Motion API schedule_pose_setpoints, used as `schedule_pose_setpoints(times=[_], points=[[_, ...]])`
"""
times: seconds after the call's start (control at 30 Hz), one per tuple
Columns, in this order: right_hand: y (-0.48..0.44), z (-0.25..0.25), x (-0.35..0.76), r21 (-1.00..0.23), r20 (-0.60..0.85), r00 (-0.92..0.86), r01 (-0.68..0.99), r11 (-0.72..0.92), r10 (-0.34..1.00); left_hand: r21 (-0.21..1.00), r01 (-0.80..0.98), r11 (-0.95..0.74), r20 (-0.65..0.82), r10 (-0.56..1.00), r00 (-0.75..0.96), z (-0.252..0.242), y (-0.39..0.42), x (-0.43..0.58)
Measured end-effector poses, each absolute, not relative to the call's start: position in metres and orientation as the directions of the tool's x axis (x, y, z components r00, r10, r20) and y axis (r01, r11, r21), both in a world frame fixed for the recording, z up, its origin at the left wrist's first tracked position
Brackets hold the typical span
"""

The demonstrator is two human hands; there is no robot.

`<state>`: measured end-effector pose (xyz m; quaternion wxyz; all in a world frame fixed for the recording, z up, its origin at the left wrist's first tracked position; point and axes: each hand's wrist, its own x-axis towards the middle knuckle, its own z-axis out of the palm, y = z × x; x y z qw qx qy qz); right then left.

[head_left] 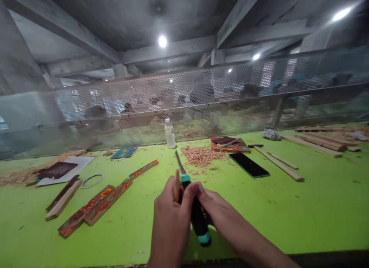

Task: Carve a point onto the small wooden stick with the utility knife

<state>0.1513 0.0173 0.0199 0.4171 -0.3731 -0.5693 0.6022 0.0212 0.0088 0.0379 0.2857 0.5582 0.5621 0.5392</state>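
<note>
Close to me, at the lower middle of the head view, both hands come together around a hand tool [198, 220] with a black and teal handle and a narrow metal blade pointing away. Thin and light brown, a wooden stick [177, 186] stands up from the closed fingers of my left hand [170, 216], beside the blade. My right hand [217, 208] is closed against the handle from the right, its fingertips mostly hidden. The two thumbs meet on top of the handle. Beyond the blade lies a heap of wood shavings [198, 156].
Painted wood strips [98, 206], plain wood pieces [63, 200] and a white ring [92, 180] lie left. A bottle [170, 135] stands before the perforated screen [138, 114]. A phone [249, 165], a hammer [279, 164] and wood lengths [319, 141] lie right.
</note>
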Motion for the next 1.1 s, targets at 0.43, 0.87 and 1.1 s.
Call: schedule_pose_setpoints(times=[0.43, 0.87, 1.1], points=[[0.097, -0.025, 0.152, -0.985, -0.001, -0.504, -0.147, -0.088, 0.864, 0.978, 0.018, -0.210, 0.205, 0.927, -0.314, 0.015, 0.064, 0.024], [0.166, -0.023, 0.180, -0.989, 0.104, -0.109, 0.091, 0.114, 0.989, 0.947, -0.288, -0.140, 0.140, 0.990, -0.022, 0.032, 0.043, 0.022], [0.217, -0.036, 0.206, -0.862, 0.308, 0.061, 0.440, 0.251, 0.949, 0.987, -0.130, -0.096, 0.112, 0.986, 0.126, 0.033, -0.014, 0.097]])
